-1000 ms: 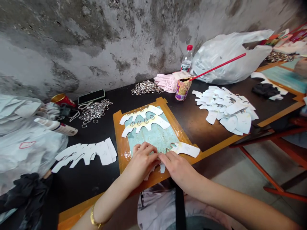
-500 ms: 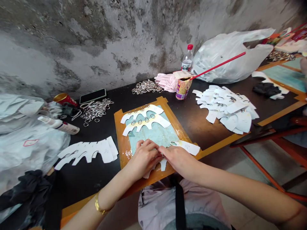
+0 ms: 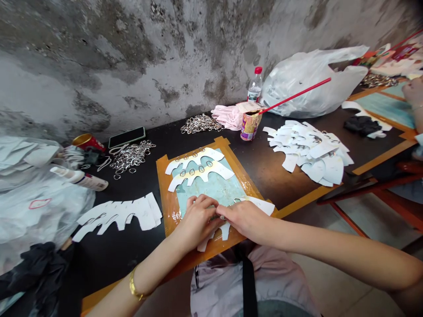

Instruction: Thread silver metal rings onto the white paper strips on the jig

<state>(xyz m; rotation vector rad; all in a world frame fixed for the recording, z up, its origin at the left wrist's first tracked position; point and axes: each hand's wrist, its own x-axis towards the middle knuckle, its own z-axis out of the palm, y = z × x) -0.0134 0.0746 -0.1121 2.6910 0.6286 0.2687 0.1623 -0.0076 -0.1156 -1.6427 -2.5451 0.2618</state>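
Note:
Both hands meet over a white cut-out strip [image 3: 225,231] at the near edge of a taped pale-green board [image 3: 211,190]. My left hand [image 3: 201,219] is closed with bent fingers on the strip's middle. Against it, my right hand [image 3: 243,219] pinches at the same spot, thumb and fingertips together. What lies between the fingertips is mostly hidden; a metal ring shows just beyond my right hand. Farther up the board lie two similar strips, an upper strip [image 3: 210,154] and a lower strip [image 3: 218,169], each with several metal rings along a yellowish edge.
To the left are fanned white strips [image 3: 145,215], a pile of metal rings [image 3: 132,155], a white bottle [image 3: 86,178] and a phone [image 3: 127,137]. Rightward stand a paper cup [image 3: 250,126] with a red stick, and a heap of white pieces [image 3: 310,149]. Another person's hand [image 3: 413,94] shows far right.
The view has shifted slightly. My hands stay together on the strip, with only small finger movement. At far right the other person's hand has come further into view.

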